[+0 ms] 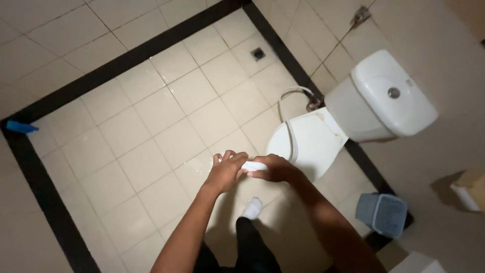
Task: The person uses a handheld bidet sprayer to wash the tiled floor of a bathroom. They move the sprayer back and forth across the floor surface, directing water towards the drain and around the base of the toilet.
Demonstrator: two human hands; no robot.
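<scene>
Head view, looking straight down onto a tiled bathroom floor. The left hand (226, 172) and the right hand (275, 169) meet over the pale square floor tiles (151, 131), both closed on a small white elongated object (253, 165), of which only a short stretch shows between them; it may be the spray head of the thin white flexible hose (289, 126) that curves down from a wall fitting beside the toilet, though the dim, blurred view does not settle this. The left fingers curl together over one end, the right fingers wrap the other end, and no gap shows between skin and object. Judged from its size and the easy two-handed hold, the object is light and rigid, probably smooth plastic and somewhat slippery where the floor looks wet; the sound place to hold it is around its body, as both hands do now, not by any attached hose (which would flex and tug). The white ceramic toilet with closed lid (308, 141) stands just beside the right hand, its cistern (389, 96) against the wall, and a grey-blue slatted plastic bin (382, 213) sits near the right forearm. Open room lies to the left, bounded by the black tile border (40, 177); a white shoe (252, 208) stands below the hands.
</scene>
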